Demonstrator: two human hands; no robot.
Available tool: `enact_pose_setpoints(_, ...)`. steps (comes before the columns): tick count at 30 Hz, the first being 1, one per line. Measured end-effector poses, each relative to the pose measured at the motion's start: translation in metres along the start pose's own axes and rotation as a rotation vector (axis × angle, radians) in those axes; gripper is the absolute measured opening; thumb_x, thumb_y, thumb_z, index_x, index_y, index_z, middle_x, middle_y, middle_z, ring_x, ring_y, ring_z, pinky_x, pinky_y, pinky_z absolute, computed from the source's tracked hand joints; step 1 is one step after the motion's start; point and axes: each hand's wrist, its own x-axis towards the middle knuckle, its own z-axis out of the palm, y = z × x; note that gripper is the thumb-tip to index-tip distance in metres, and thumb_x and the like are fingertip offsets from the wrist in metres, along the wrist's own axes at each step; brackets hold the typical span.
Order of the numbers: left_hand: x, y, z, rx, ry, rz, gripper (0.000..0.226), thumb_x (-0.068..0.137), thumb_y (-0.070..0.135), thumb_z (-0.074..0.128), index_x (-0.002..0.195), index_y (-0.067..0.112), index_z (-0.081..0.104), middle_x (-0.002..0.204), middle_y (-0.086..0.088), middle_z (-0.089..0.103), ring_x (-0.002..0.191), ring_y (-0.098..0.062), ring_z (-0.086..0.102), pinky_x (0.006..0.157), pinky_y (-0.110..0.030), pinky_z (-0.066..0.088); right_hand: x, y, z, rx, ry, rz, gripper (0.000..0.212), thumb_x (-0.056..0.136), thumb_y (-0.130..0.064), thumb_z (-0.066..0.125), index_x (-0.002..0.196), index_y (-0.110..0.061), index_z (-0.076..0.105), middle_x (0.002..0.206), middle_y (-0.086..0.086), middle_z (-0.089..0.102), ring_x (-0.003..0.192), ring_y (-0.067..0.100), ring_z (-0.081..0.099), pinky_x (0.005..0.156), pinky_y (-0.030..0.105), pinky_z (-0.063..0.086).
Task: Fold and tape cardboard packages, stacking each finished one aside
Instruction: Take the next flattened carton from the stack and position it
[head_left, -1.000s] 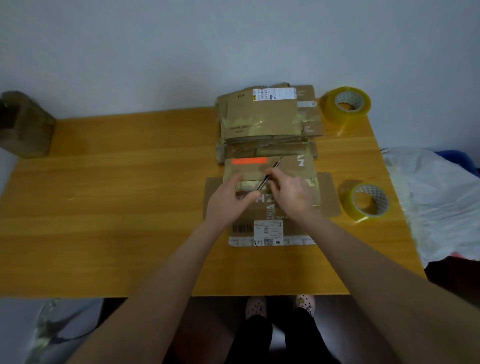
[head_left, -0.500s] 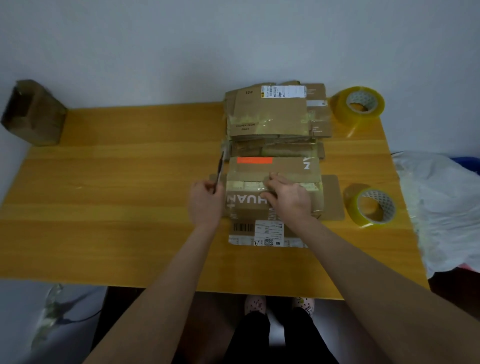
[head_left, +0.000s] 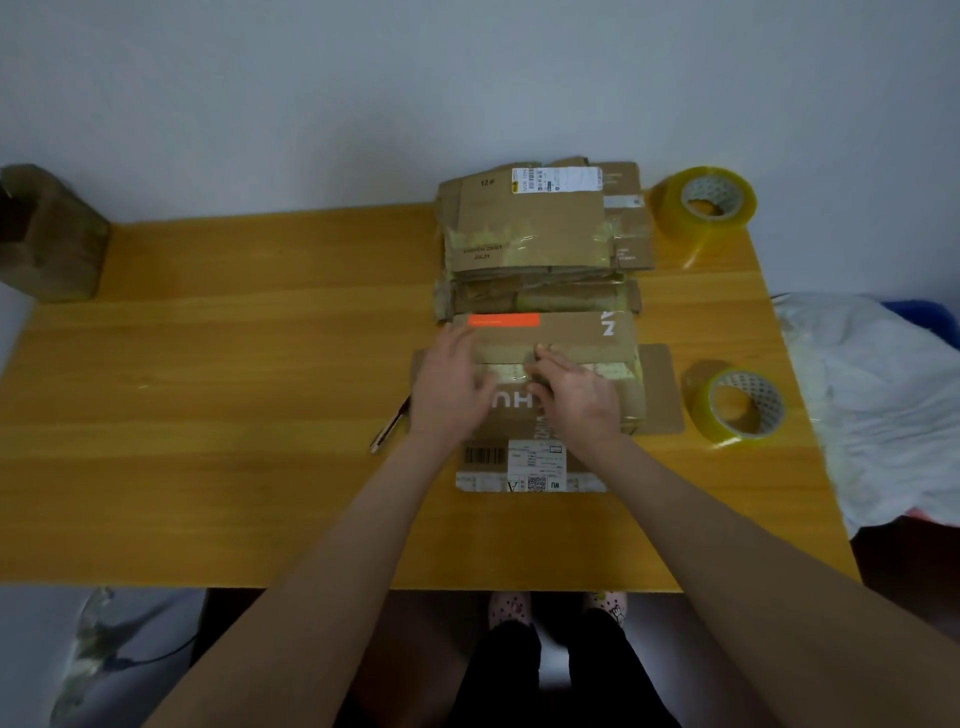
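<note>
I am pressing my left hand (head_left: 451, 382) and right hand (head_left: 574, 392) flat on the package (head_left: 566, 335). It is looking light and stiff, best gripped by its side edges.

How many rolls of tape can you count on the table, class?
2. The far roll sits at the far right corner of the table, beside the stack of finished packages. The near roll sits right of the package being folded. None seems hidden.
</note>
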Motion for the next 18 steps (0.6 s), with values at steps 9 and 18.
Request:
enact_pose_setpoints(9, 0.004, 0.015, 0.024, 0.275, -0.349, 0.115, 0.106, 0.078, 0.075, 0.044, 0.152, 0.013, 0.0, 0.159, -0.009, -0.01, 0.147, -0.027, -0.009, 0.12, -0.042, 0.0, -0.012, 0.029, -0.023, -0.051, -0.106, 0.383, 0.073, 0.093, -0.05, 0.052, 0.152, -0.022, 0.019, 0.161, 0.012, -0.003, 0.148, 0.03, -0.001, 0.116, 0.045, 0.024)
enact_pose_setpoints(18, 0.006, 0.022, 0.026, 0.362, -0.373, 0.147, 0.103, 0.079, 0.073, 0.046, 0.153, 0.017, 0.0, 0.16, -0.006, -0.008, 0.147, -0.029, -0.006, 0.119, -0.042, 0.002, -0.018, 0.049, -0.039, 0.119, 0.068, 0.395, 0.037, 0.097, -0.024, 0.052, 0.133, -0.02, 0.048, 0.141, 0.007, 0.036, 0.119, 0.033, 0.05, 0.092, 0.041, 0.045)
